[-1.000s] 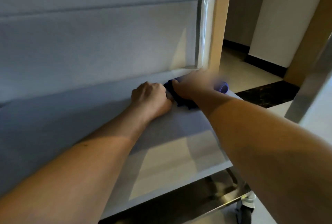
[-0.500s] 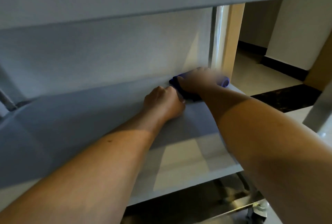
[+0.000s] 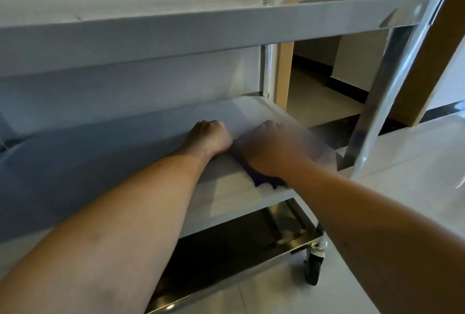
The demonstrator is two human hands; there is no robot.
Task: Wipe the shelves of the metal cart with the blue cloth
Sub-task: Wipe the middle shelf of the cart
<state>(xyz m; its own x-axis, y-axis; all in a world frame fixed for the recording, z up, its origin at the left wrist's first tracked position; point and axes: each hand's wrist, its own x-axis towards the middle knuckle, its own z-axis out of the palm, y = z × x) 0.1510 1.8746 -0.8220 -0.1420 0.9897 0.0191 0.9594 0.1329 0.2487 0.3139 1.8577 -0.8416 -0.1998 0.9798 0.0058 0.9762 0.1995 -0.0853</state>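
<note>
both bare forearms reach forward and slightly inward, the 2 hands nearly meeting. the left hand point(image 3: 210, 137) is curled into a loose fist, knuckles forward, holding nothing visible. the right hand point(image 3: 273, 147) lies palm down just beside it, blurred, fingers spread forward and pressing flat. the right forearm crosses in from the lower right.

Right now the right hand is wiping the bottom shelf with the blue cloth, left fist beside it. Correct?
Not quite. The head view shows the right hand pressing the blue cloth on the middle shelf; the bottom shelf lies below. The left fist rests beside it.
</note>
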